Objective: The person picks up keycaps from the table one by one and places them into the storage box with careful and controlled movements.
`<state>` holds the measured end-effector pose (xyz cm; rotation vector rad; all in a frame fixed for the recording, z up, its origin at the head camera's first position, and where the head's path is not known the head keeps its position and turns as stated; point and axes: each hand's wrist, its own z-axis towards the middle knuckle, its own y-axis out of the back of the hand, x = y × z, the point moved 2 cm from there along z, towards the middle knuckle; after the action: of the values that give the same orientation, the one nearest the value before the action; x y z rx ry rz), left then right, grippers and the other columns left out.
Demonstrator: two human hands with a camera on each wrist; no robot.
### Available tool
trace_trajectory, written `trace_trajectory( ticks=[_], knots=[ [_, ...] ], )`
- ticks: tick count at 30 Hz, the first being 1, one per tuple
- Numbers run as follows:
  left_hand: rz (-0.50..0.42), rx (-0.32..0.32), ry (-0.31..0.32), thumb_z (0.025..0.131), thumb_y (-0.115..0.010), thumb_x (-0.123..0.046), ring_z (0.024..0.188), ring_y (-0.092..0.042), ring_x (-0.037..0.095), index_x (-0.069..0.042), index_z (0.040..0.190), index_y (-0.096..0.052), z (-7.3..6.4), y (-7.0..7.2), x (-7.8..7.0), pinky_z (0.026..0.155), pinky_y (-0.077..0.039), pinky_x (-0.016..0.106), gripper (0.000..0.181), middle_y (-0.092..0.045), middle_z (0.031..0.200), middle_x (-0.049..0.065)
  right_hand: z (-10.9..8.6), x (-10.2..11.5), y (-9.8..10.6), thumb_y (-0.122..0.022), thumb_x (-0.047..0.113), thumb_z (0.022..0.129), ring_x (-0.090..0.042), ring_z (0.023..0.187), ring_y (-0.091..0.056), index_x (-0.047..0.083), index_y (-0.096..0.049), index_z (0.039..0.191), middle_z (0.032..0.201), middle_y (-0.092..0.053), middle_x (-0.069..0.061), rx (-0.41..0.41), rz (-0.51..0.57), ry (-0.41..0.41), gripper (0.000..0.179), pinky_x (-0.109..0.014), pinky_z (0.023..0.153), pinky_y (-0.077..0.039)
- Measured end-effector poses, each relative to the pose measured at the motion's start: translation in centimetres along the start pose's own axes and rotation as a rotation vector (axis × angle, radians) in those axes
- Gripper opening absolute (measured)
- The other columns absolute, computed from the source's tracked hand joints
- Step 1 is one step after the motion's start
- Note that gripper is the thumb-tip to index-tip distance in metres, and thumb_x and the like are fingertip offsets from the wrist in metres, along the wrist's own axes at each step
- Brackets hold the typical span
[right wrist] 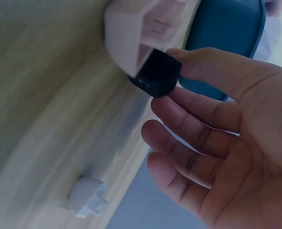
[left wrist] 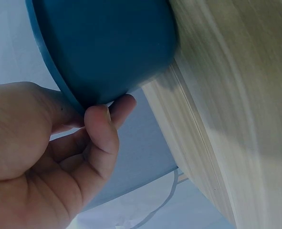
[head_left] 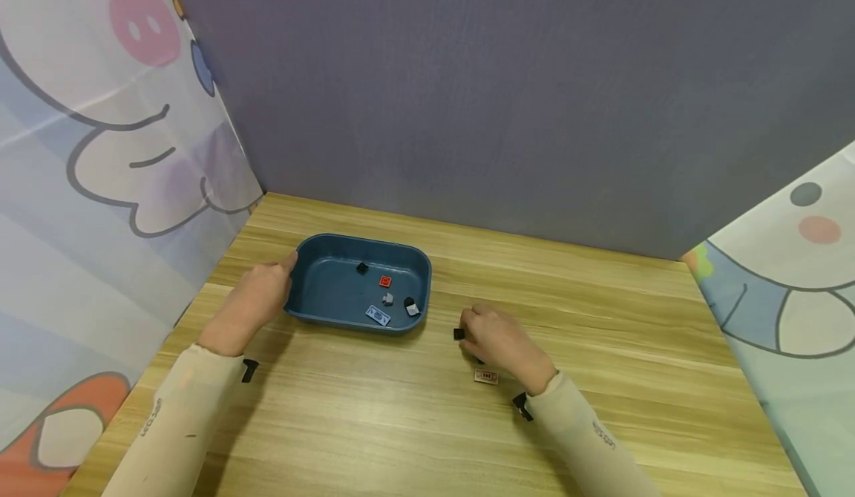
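A shallow blue tray (head_left: 334, 324) sits on the table at left centre. My left hand (head_left: 257, 297) pinches its left rim between thumb and fingers; the left wrist view shows the tray wall (left wrist: 107, 52) rising from that grip. My right hand (head_left: 497, 337) is to the right of the tray, low over the table. Its thumb and fingertips pinch a small black block (right wrist: 159, 74), which is hollow on one side. Right beside the block in the right wrist view is a pale pink, box-like piece (right wrist: 124, 36). A beige printed tile (head_left: 486, 376) lies below that hand.
Inside the tray lie a black piece (head_left: 362, 268), a red tile (head_left: 385, 281), a grey piece (head_left: 387, 300), a blue printed tile (head_left: 378, 315) and a white piece (head_left: 413, 309). A pale knob-like piece (right wrist: 86, 195) rests on the table. A grey panel (head_left: 467, 96) stands behind.
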<state>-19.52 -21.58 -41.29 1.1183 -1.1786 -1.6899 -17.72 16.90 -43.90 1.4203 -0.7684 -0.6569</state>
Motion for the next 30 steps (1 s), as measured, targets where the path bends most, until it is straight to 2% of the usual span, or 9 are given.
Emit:
trace_trajectory(
  ticks=[5,18,25,30],
  knots=[
    [0.004,-0.005,-0.008,0.094,-0.052,0.007,0.048,-0.049,0.023,0.021,0.133,-0.050,0.0,0.1,-0.1,0.045,-0.045,0.039,0.041,-0.050,0.061,0.014,0.1,0.0,-0.3,-0.081,0.019,0.085,-0.016,0.075,-0.057,0.009,-0.067,0.094,0.085,-0.058,0.000,-0.004,-0.004,0.005,0.020,-0.030,0.062,-0.050],
    [-0.004,0.011,0.005,0.095,-0.053,0.006,0.056,-0.058,0.031,0.020,0.134,-0.048,0.0,0.1,0.0,0.052,-0.049,0.044,0.042,-0.061,0.075,0.025,0.4,0.2,0.2,-0.081,0.015,0.085,-0.016,0.076,-0.058,0.007,-0.068,0.096,0.086,-0.060,-0.002,-0.017,0.014,0.014,0.018,-0.030,0.064,-0.051],
    [-0.014,0.027,0.019,0.096,-0.050,0.005,0.053,-0.053,0.026,0.020,0.136,-0.047,0.0,-0.1,0.1,0.050,-0.048,0.042,0.043,-0.059,0.072,0.023,1.0,0.6,1.8,-0.081,0.014,0.085,-0.020,0.077,-0.061,0.004,-0.068,0.096,0.089,-0.063,-0.006,-0.071,0.007,0.065,0.019,-0.029,0.062,-0.052],
    [-0.007,0.023,0.019,0.096,-0.050,0.005,0.051,-0.050,0.024,0.020,0.135,-0.048,-0.1,0.0,0.1,0.049,-0.047,0.041,0.042,-0.056,0.068,0.020,1.9,1.3,3.8,-0.079,0.017,0.087,-0.017,0.077,-0.060,0.006,-0.069,0.099,0.090,-0.062,-0.004,-0.103,0.005,0.061,0.018,-0.030,0.063,-0.052]
  ],
)
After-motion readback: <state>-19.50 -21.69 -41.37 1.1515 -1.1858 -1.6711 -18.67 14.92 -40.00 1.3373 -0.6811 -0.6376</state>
